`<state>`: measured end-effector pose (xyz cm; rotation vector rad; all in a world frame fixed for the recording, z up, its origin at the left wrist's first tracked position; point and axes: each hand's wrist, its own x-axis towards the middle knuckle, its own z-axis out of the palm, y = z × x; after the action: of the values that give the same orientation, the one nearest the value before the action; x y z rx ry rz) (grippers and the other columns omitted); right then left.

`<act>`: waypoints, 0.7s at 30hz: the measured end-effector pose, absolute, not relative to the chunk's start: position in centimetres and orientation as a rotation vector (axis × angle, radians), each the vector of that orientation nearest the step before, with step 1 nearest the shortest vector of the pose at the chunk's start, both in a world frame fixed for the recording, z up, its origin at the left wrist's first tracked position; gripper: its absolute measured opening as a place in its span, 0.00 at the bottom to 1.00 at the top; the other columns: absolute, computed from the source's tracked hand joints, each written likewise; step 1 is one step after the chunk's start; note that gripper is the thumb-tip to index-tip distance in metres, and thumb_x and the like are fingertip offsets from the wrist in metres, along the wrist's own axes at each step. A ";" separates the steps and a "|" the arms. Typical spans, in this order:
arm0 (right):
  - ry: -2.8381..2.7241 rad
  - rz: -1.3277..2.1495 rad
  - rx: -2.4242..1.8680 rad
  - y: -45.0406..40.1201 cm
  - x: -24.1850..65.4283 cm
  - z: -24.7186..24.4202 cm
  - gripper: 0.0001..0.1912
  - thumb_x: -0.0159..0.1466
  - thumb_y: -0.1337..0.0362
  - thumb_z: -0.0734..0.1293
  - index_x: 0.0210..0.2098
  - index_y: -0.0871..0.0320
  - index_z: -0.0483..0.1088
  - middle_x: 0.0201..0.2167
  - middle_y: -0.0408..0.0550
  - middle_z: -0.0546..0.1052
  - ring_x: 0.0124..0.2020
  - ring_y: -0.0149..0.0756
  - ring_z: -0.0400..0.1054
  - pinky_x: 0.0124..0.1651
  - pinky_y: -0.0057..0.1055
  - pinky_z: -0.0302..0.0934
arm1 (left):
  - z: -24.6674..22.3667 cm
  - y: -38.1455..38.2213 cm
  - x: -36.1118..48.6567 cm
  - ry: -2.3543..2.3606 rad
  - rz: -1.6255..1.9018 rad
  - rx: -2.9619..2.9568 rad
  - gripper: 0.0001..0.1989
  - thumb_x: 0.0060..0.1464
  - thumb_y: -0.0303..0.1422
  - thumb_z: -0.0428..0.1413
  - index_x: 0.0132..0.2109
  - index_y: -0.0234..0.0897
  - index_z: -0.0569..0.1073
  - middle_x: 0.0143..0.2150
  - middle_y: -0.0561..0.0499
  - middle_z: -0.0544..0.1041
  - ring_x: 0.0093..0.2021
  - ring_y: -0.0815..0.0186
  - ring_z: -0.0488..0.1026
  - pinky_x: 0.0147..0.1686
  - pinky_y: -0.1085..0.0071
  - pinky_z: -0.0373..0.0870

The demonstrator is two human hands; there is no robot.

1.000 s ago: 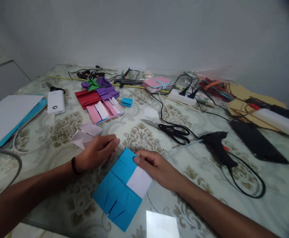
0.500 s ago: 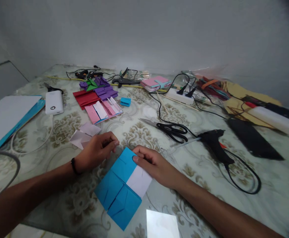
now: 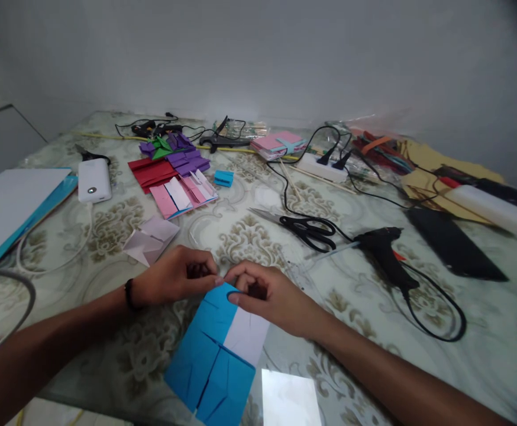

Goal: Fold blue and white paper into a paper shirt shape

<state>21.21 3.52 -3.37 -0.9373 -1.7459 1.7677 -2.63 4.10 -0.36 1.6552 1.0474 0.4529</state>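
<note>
A folded blue and white paper piece [image 3: 216, 355] is held up over the near part of the table, creased and made of several panels. My right hand [image 3: 271, 296] pinches its upper right edge between thumb and fingers. At the top corner my left hand [image 3: 181, 275] has its thumb and forefinger closed on the blue edge, close beside the right fingertips. A folded pale pink paper [image 3: 151, 239] lies just beyond my left hand. Black-handled scissors [image 3: 300, 228] rest open past my right hand, with a black glue gun [image 3: 385, 254] to their right.
Folded pink paper [image 3: 165, 201], red paper [image 3: 149, 174] and purple paper [image 3: 190, 161] lie farther back. A white power bank [image 3: 94, 180] stands left, near paper sheets [image 3: 19, 201]. Cords run to a power strip [image 3: 323, 168]. A black phone-like slab [image 3: 456, 242] lies right.
My left hand has moved right and down to the paper's top corner and now pinches it. The blue and white paper has shifted slightly down and tilted.
</note>
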 end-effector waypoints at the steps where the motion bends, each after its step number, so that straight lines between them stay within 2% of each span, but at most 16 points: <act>1: -1.747 1.772 -0.938 3.5 21.2 -3.4 0.12 0.65 0.59 0.72 0.45 0.58 0.74 0.26 0.37 0.65 0.28 0.29 0.59 0.30 0.28 0.52 | -0.5 4.1 -2.7 1.048 0.445 1.655 0.16 0.61 0.42 0.60 0.34 0.32 0.75 0.24 0.57 0.66 0.25 0.73 0.60 0.24 0.76 0.55; 15: -1.755 1.766 -0.937 3.5 21.2 -3.4 0.11 0.65 0.60 0.72 0.45 0.57 0.73 0.26 0.36 0.65 0.28 0.29 0.59 0.30 0.28 0.52 | -0.6 4.4 -2.5 1.083 0.408 1.721 0.17 0.65 0.39 0.53 0.31 0.32 0.74 0.25 0.53 0.73 0.26 0.71 0.66 0.26 0.75 0.59; 21: -1.777 1.771 -0.930 3.4 21.3 -3.6 0.11 0.66 0.59 0.72 0.46 0.56 0.73 0.26 0.36 0.65 0.28 0.29 0.59 0.30 0.27 0.52 | -0.7 4.3 -2.7 1.067 0.385 1.692 0.16 0.62 0.43 0.58 0.34 0.32 0.74 0.23 0.57 0.67 0.25 0.73 0.60 0.24 0.77 0.54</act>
<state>21.34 3.42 -3.56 -0.9296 -1.7765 1.7712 -2.70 4.26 -0.66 1.6922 1.0665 0.3849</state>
